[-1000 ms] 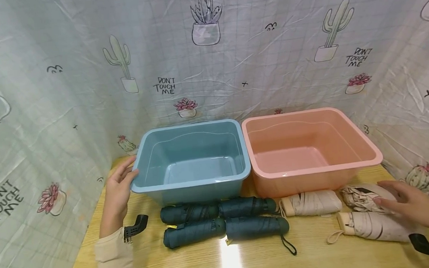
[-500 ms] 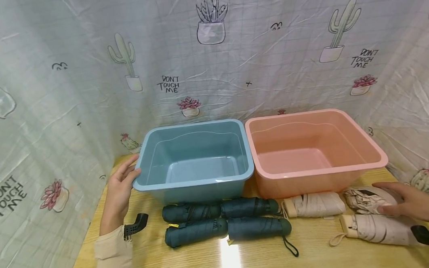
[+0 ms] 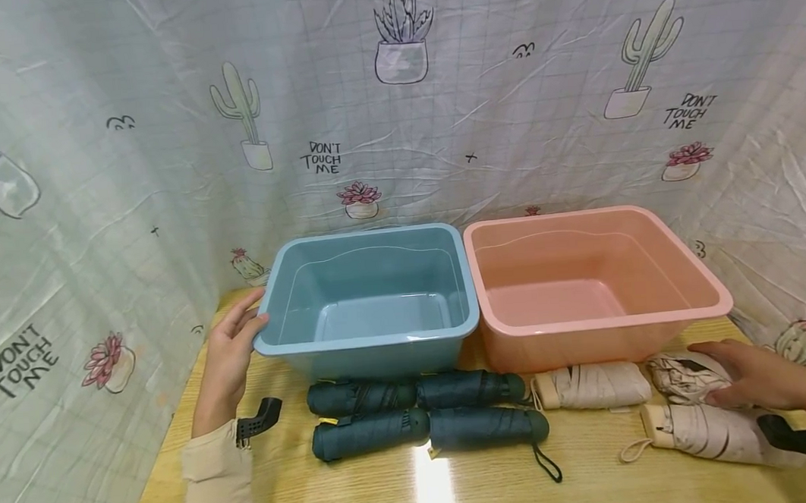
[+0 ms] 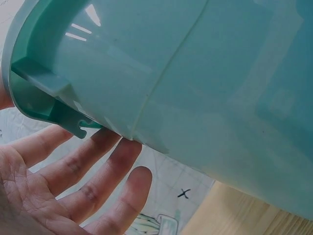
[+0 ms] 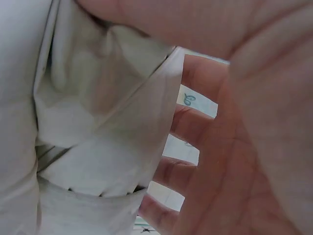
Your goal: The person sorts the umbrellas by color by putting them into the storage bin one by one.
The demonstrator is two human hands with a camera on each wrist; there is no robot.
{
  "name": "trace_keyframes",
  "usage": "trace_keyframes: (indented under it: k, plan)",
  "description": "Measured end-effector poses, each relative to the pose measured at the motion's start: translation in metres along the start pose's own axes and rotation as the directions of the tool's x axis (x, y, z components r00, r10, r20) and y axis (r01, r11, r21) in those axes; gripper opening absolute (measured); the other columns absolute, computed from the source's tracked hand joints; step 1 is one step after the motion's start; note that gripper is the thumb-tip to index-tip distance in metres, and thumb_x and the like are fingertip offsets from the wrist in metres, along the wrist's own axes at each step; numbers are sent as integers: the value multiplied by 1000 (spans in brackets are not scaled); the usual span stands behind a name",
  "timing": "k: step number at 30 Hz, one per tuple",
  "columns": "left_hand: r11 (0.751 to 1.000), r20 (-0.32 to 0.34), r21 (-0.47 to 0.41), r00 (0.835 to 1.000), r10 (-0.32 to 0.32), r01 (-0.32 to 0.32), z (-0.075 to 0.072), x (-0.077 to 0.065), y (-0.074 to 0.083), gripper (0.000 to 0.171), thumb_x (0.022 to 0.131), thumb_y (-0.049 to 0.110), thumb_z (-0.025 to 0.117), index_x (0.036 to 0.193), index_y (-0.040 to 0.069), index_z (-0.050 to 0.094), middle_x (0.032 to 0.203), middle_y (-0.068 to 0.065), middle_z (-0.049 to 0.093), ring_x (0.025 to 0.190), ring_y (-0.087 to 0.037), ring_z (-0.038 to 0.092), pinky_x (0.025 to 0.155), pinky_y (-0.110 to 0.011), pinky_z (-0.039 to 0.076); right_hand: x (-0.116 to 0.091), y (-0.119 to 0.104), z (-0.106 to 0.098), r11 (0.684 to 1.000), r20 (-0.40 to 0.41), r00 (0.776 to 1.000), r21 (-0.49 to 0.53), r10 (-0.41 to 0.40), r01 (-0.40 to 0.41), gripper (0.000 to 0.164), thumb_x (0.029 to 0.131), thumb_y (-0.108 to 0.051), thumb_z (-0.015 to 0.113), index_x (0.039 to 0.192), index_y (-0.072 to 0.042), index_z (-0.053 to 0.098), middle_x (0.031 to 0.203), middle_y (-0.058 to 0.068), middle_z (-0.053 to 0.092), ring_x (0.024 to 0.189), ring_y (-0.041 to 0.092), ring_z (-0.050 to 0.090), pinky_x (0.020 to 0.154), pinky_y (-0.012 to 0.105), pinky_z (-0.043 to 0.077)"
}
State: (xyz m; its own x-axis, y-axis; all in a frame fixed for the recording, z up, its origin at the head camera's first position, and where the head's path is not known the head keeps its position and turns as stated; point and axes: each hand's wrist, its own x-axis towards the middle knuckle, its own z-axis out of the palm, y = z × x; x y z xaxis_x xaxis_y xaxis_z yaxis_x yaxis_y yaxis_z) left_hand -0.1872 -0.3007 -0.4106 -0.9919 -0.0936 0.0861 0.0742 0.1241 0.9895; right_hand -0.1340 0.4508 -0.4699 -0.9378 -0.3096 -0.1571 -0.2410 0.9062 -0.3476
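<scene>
By the right edge of the worktop [image 3: 347, 490], the right hand [image 3: 758, 374] hides one end of the crumpled umbrella [image 3: 676, 381] and a black mount [image 3: 789, 436] covers part of the smoother umbrella [image 3: 706, 429], while the worktop's near edge is cut off.

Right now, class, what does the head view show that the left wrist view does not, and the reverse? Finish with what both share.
Only the head view: the pink tub, four dark umbrellas, three pale umbrellas and the right hand.

Only the left wrist view: a rib under the rim of the blue tub, and the palm of the left hand.

Both: the blue tub, the left hand, the wooden table and the printed curtain.
</scene>
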Motion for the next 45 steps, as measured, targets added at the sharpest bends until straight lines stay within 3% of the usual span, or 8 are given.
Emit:
trace_keyframes:
  k: [6,14,19,27,30,35,40,45]
  plan:
    - [1000,-6,23,1000,3,-3,2,2,2,54,104,29,60,155,15,46,123,6,63,96,-7,68,80,-17,55,2,-2,2,996,-50,997,-73,-62,58,72,72,-28,91,128,6,62,111,17,65,90,7,57,66,28,46]
    - [999,-3,53,1000,-7,7,3,0,2,54,105,28,59,156,15,45,123,6,63,96,-8,68,79,-18,56,1,1,10,992,-127,985,-58,-115,108,61,64,-22,93,117,-4,68,101,4,63,84,-6,49,63,24,43]
    - [997,-8,76,1000,-10,10,3,-1,2,54,106,29,58,156,15,44,124,5,61,97,-8,67,79,-18,55,-1,2,11,997,-106,991,-7,-83,83,66,66,-21,93,122,2,65,113,16,69,93,-12,51,66,22,46]
    - [999,-5,42,1000,-16,16,5,1,3,55,105,30,59,156,13,44,123,5,63,96,-7,69,79,-18,56,-4,-1,6,999,-69,998,42,10,-7,75,70,-20,93,127,12,57,125,38,59,108,54,60,73,56,55]
    - [999,1,35,1000,-18,18,5,2,2,56,105,31,60,156,14,44,124,4,63,96,-7,69,80,-18,56,-6,-3,7,999,-103,995,30,15,-12,76,68,-20,94,126,12,58,124,38,60,108,60,57,75,64,52]
    - [999,12,33,1000,-20,20,4,2,1,57,105,33,59,156,16,44,125,4,63,99,-7,68,82,-18,56,-12,-4,9,998,-236,971,-59,-38,25,74,59,-21,99,118,7,64,112,25,68,96,28,66,72,47,54]
    - [1000,9,9,1000,-25,25,3,3,1,57,104,32,60,156,14,45,123,5,64,97,-7,68,80,-18,56,-18,-5,4,995,-334,939,-69,-86,66,72,53,-15,100,114,4,66,96,9,69,80,-13,48,60,23,44]
    - [998,1,-38,999,-40,40,3,3,3,56,104,30,62,155,13,46,119,4,64,94,-8,69,76,-21,58,-22,-12,-7,991,-379,919,-114,-106,68,76,49,-13,102,113,5,65,96,15,69,79,-15,44,59,22,41]
